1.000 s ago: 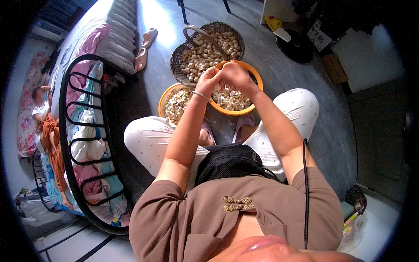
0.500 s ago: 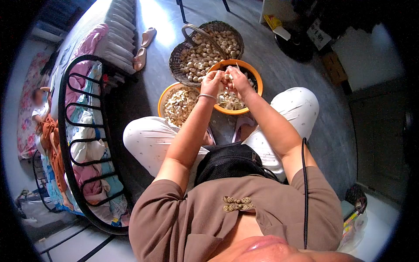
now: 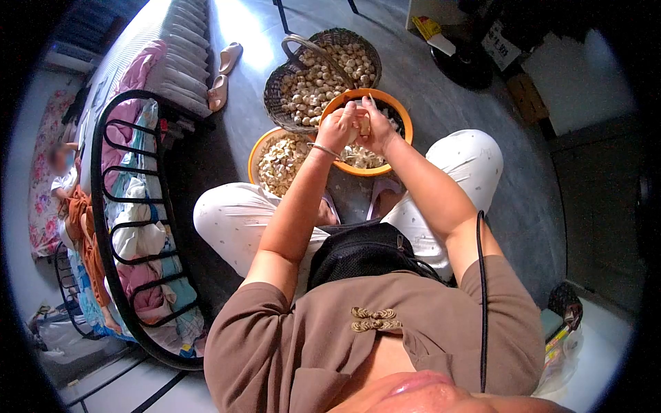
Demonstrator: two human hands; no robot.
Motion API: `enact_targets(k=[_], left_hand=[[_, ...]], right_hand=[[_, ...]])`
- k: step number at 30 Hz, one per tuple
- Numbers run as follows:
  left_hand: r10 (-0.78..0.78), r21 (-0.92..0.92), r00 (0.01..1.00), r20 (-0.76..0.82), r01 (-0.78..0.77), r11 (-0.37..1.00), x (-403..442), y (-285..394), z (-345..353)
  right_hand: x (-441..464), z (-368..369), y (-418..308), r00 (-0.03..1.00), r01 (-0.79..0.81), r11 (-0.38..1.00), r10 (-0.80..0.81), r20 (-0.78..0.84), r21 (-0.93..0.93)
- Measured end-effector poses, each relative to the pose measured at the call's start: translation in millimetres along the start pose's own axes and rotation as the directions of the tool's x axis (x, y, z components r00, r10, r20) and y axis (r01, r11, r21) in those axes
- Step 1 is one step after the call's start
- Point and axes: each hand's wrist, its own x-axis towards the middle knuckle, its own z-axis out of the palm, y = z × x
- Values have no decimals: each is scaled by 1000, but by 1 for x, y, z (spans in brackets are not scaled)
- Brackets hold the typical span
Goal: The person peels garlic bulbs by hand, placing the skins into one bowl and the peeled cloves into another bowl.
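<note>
My left hand and my right hand meet above an orange basin that holds pale peelings. Both are closed, with the fingertips close together. A small pale piece, apparently garlic, shows between them, mostly covered by fingers. At the top of my right hand a thin pointed tip sticks up; what it belongs to is unclear. Beyond the basin stands a wicker basket full of whole round bulbs that look like garlic. Left of my hands, a second orange-rimmed basin is filled with pale cloves.
A black metal bed frame with bedding stands at the left, and a person sits beyond it. Pink slippers lie on the grey floor. At the upper right are a round black object and a cardboard box.
My hands have risen slightly and turned, and the fingers have shifted around the small piece. The whole view has moved a little; the basket and basins are otherwise unchanged.
</note>
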Motion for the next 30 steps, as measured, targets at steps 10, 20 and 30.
enact_targets(k=[10, 20, 30], left_hand=[[-21, -563, 1000, 17, 27, 826, -4, 21, -10], [-305, -798, 848, -433, -203, 568, 15, -23, -59], [-329, -940, 926, -186, -70, 333, 7, -84, 15]], right_hand=[[2, 1, 0, 996, 77, 983, -70, -49, 169], [-8, 14, -7, 998, 1, 963, 14, -55, 269], [34, 71, 25, 959, -240, 946, 197, 202, 218]])
